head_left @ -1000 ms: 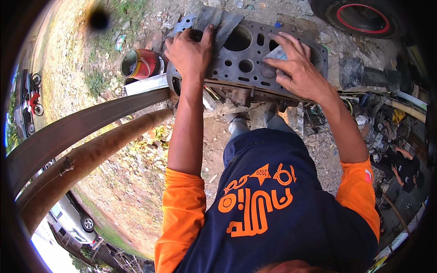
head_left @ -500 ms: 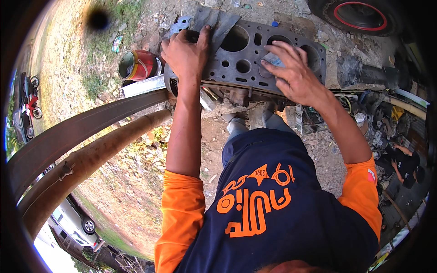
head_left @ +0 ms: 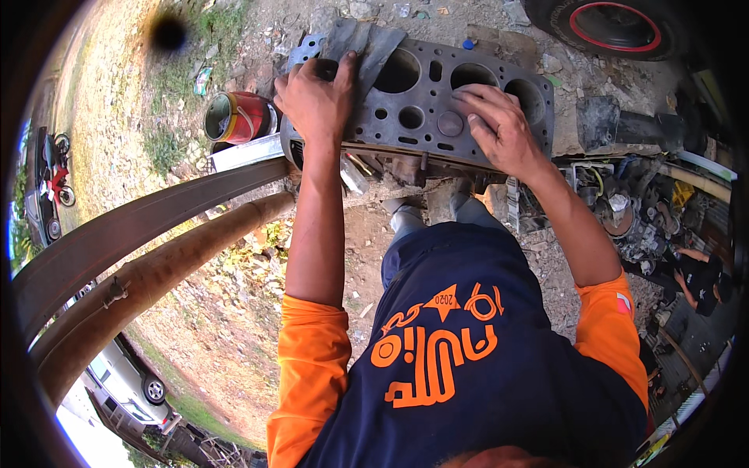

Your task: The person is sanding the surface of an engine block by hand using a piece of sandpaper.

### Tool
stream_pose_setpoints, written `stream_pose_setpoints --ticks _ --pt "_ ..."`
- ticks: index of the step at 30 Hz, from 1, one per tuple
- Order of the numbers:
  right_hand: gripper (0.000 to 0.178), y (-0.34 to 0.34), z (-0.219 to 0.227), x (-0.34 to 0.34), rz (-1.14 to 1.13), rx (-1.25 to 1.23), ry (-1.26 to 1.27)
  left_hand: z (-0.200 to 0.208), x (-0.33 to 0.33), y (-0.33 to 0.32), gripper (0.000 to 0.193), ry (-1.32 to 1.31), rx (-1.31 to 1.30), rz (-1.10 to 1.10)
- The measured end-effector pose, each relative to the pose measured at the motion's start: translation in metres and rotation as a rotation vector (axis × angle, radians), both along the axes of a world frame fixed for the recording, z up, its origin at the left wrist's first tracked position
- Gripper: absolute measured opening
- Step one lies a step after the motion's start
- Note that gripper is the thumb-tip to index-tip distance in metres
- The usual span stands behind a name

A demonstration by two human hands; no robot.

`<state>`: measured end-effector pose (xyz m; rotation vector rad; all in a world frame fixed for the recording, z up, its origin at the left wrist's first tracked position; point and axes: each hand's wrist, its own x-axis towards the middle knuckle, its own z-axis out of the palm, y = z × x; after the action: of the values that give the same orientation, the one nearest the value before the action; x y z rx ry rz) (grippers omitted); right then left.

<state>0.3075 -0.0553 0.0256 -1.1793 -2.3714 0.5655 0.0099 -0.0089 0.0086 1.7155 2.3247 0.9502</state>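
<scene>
A grey metal engine block (head_left: 425, 101) lies across in front of me, its flat top face full of round bores and small holes. My left hand (head_left: 316, 97) rests on its left end, thumb spread apart from bent fingers, beside a dark grey sheet (head_left: 378, 47) draped over the top. The fingertips are partly hidden. Farther right, my right hand (head_left: 503, 129) presses down on the top face with its fingers close together. What lies under those fingers is hidden. Just left of them, a round disc (head_left: 450, 123) sits in the face.
Left of the block stands a red bucket (head_left: 234, 117). A metal beam (head_left: 156, 207) and a rusty pipe (head_left: 172, 257) run out to the lower left. A tyre (head_left: 612, 27) lies at the far right. Machine parts (head_left: 616, 207) and another person (head_left: 698, 281) are at the right.
My right hand has moved a little, its fingers drawing closer together and lower on the block. The pale bluish piece seen under it is out of sight. My left hand stays put.
</scene>
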Motion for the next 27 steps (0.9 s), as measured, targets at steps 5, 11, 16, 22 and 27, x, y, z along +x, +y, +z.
stream_pose_setpoints --ticks 5,11,16,22,27 --pt "0.055 -0.005 0.012 -0.014 0.001 0.096 -0.120 -0.002 -0.001 -0.002 0.063 0.021 0.025 0.002" --pt "0.058 0.010 0.018 -0.012 0.173 0.196 -0.199 -0.005 -0.002 0.000 0.063 0.019 0.022 -0.029" --pt "0.052 0.026 0.025 -0.003 0.186 0.086 -0.221 -0.006 -0.001 -0.001 0.057 0.034 0.036 -0.008" --pt "0.054 0.023 0.019 -0.006 0.307 0.119 -0.242 -0.004 0.000 -0.002 0.054 0.009 0.002 -0.014" --pt "0.051 0.029 0.030 -0.009 0.428 0.108 -0.239 -0.006 -0.001 -0.001 0.055 0.004 -0.004 -0.020"
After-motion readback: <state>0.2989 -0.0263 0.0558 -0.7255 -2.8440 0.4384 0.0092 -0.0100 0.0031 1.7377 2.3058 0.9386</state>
